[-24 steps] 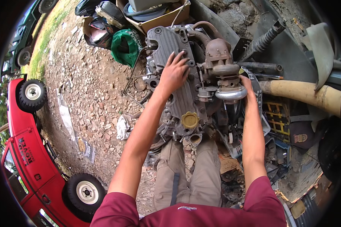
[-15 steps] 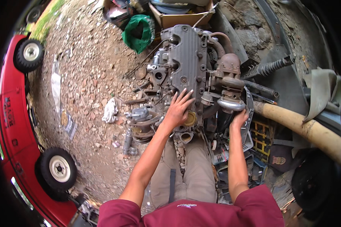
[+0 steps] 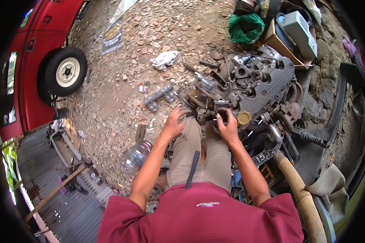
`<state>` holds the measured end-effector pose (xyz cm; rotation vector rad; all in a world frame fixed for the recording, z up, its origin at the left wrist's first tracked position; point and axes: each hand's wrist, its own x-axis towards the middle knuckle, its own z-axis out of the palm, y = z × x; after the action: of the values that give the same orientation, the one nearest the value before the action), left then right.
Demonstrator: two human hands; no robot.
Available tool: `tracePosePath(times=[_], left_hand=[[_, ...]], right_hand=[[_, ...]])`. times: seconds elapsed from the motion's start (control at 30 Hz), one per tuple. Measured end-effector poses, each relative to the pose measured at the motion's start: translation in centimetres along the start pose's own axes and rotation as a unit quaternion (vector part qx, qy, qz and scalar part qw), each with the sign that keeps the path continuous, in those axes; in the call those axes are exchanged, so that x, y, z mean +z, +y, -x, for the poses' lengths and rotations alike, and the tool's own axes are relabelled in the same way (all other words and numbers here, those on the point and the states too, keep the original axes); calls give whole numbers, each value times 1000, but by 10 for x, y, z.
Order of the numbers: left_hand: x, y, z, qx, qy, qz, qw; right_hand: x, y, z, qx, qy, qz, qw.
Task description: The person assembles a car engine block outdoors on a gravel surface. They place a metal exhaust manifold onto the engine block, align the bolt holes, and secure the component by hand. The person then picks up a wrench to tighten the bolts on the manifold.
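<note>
My left hand point(image 3: 176, 121) is over my left knee, its fingers bent and apart, beside a small dark patch that I cannot make out. Over the right knee, my right hand point(image 3: 228, 127) has its thumb and curled fingers apart, with no held thing showing. Ahead and to the right lies a greasy engine with a ribbed grey valve cover point(image 3: 267, 90). Its yellowish oil filler cap point(image 3: 243, 118) is just right of my right hand. A rusty turbocharger point(image 3: 288, 112) sits along the engine's right side. Round pulley-like parts point(image 3: 192, 99) stand just beyond my hands.
A grey metal fitting point(image 3: 158, 97) and a white rag point(image 3: 165, 60) lie on stony ground. A clear plastic bottle point(image 3: 137, 156) is by my left forearm. Red vehicle point(image 3: 32, 77) at left; green bag point(image 3: 246, 29) and cardboard box point(image 3: 284, 42) behind; bamboo pole point(image 3: 298, 190) at right.
My left hand has left the valve cover and my right hand has left the turbocharger; both are now over my knees. The view has swung left, so the engine appears farther right.
</note>
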<state>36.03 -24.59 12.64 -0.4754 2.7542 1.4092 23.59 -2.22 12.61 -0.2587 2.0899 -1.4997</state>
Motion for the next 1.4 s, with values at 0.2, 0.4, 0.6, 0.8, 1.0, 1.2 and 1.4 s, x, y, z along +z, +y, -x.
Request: tracePosePath(times=[0.2,0.4,0.6,0.8,1.0,1.2,1.4], left_hand=[[-11,-8,54,-100,-4,41,994],[-63,-30,33,-110,-132,101,980],[-174,-111,-20,-13,-180,24,983],[-319,-162,-13,-159,-62,121,978],[-394,-246,-16,-119,-117,-34,985],[-422,-217,-128,-45,-118,-39,991],[-418,-165,-216,7,-156,-32,987]], right_hand=[[36,-33,1,8,-96,78,992],[60,-44,-16,34,-118,205,971],[114,-78,-44,61,37,201,977],[222,-133,-87,102,57,173,978],[299,-208,-112,63,48,145,986],[284,-220,-136,66,117,103,986],[266,-184,-207,70,169,34,982]])
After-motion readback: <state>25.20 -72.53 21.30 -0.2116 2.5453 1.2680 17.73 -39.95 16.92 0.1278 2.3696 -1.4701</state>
